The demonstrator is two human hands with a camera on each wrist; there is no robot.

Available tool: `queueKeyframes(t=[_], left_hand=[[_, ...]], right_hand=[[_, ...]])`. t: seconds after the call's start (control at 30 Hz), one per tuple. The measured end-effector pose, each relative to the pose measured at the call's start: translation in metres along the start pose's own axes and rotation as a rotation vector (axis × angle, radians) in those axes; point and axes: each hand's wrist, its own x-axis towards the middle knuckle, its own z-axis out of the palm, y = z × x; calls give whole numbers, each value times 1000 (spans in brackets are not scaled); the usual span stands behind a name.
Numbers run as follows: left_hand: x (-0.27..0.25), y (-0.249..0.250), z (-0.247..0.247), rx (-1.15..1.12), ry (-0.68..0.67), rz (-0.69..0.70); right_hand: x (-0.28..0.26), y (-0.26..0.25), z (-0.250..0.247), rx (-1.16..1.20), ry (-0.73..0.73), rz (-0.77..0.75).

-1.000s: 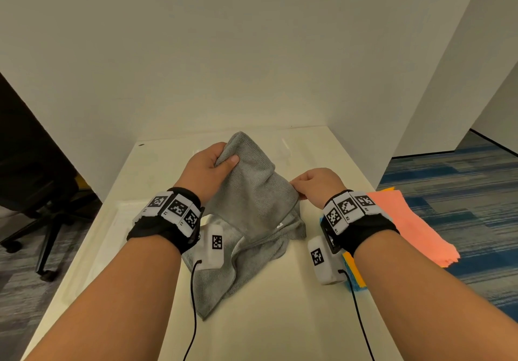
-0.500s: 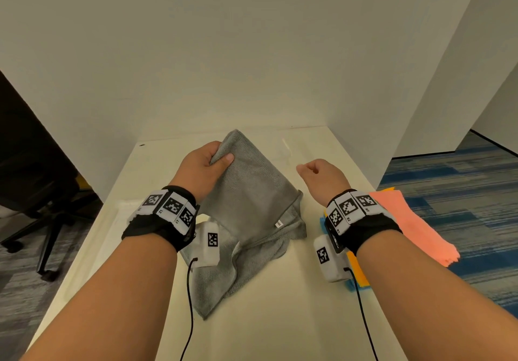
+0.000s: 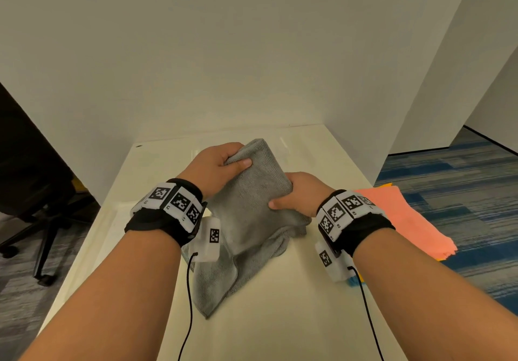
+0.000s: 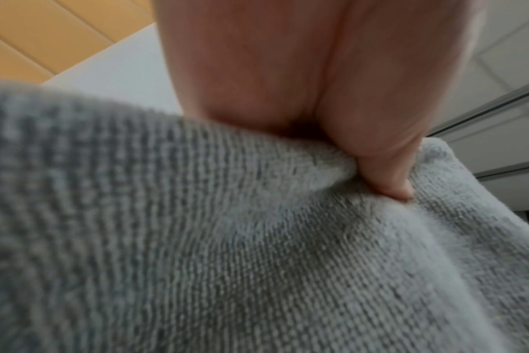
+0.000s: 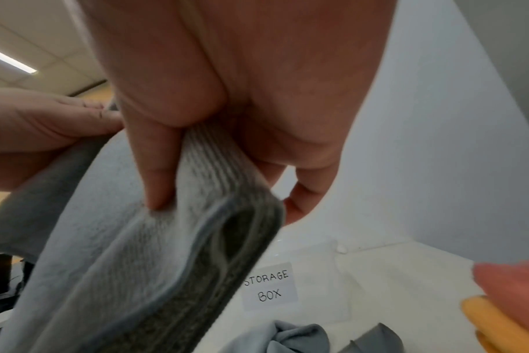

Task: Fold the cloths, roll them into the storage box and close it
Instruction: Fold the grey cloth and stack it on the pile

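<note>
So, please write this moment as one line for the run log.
step: folding | left hand: grips grey cloth top | right hand: grips its side | pink cloth: waiting

1. White walls (image 3: 252,52) behind and right of table (image 3: 280,318), meeting in a corner.
2. Cream tabletop, glossy.
3. Blue striped carpet (image 3: 462,181) at right; grey carpet (image 3: 22,290) at left.
4. Black office chair (image 3: 36,181) at left, on castors.
5. Ceiling light (image 5: 9,59) lit, tiled ceiling around.
</note>
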Motion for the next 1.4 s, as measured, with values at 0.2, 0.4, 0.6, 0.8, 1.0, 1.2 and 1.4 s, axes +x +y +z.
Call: queueKeyframes(t=[0.2, 0.4, 0.6, 0.8, 1.0, 1.2, 1.4], left_hand=[[1, -15, -2, 118, 125, -13], [2, -27, 2, 148, 203, 9], [-2, -37, 7, 85, 235, 12], [0, -34, 26, 126, 254, 8], [14, -4, 65, 83, 269, -62], [32, 34, 125, -23, 297, -127], [53, 65, 163, -80, 324, -167]], right_hand=[[-4, 15, -2, -27, 131, 42], [-6, 18, 9, 49, 215, 71], [-16, 24, 20, 200, 205, 125], [-21, 48, 14, 306, 199, 185], [-38, 82, -23, 518, 511, 175], [-46, 122, -59, 712, 465, 236], [-57, 161, -87, 496, 344, 202]])
